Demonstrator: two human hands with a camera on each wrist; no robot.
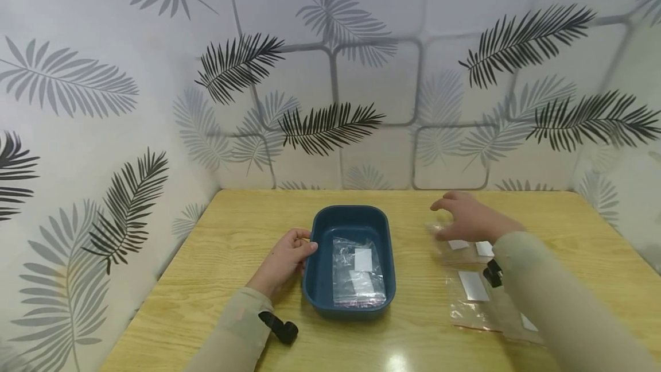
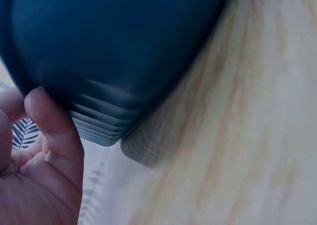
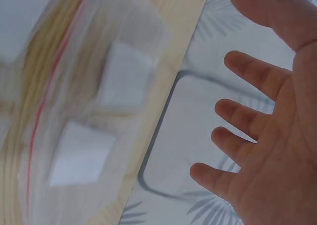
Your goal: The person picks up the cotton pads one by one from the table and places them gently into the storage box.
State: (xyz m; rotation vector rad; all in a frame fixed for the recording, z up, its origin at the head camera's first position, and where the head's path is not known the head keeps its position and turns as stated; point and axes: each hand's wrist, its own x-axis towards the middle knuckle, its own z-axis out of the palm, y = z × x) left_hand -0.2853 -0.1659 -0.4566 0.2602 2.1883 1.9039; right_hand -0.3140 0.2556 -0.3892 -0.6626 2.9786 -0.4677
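Head view: left hand (image 1: 282, 260) grasping left rim of dark-blue rounded-rectangular tray (image 1: 351, 218), thumb over edge, on yellow wood-grain table (image 1: 242, 217). Inside tray, clear plastic bag (image 1: 343, 271) with white rectangles. Right of tray, blurred transparent bag (image 1: 462, 254) with two white pieces; right hand (image 1: 474, 220) just above, released, fingers spread. Below, red-edged clear bag (image 1: 467, 306) beside beige right sleeve (image 1: 547, 291).

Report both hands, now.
Left hand: holding the blue bin by its rim.
Right hand: open, holding nothing, near a clear plastic bag.
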